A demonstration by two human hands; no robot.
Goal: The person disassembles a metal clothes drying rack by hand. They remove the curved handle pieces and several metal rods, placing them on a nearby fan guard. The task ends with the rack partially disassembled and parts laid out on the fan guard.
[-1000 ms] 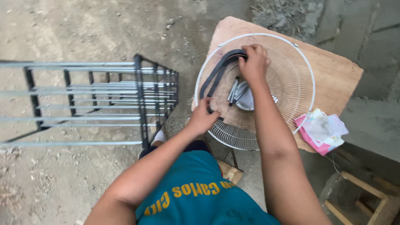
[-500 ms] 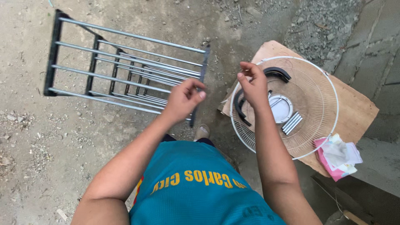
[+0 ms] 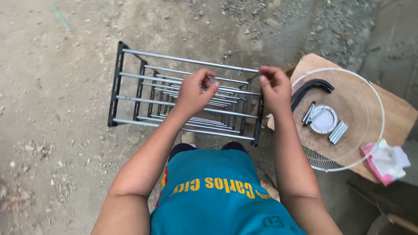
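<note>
**Inspector:** Position of the hands, please.

**Onlooker:** Both are raised over the black-framed rack with silver metal rails [image 3: 185,98], which stands on the bare dirt ground [image 3: 56,143]. The left hand [image 3: 194,90] hangs above the middle of the rack, fingers curled in toward the thumb as if pinching. Whether anything small sits between them, I cannot tell. The right hand [image 3: 274,87] is over the rack's right end, fingers bent, fingertips close to the top rail at that corner. I cannot confirm contact with the rail.

**Inspector:** So neither hand is spread flat?

**Onlooker:** Correct. Both are partly closed and well apart from each other.

**Inspector:** What lies to the right of the rack?

**Onlooker:** A light brown wooden board serving as a surface [image 3: 394,115], just beside the rack's right end. On it lies a round white wire fan guard [image 3: 361,139]. Inside the guard's ring rest a curved black plastic piece [image 3: 311,87], on the side nearest the rack, and a round white centre cap [image 3: 324,119] with short silver strips at either side. At the far edge from the rack, a pink and white crumpled cloth [image 3: 385,161] lies partly over the guard's rim.

**Inspector:** And nearer the person?

**Onlooker:** A teal shirt with yellow lettering [image 3: 213,200], below the rack in view.
</note>
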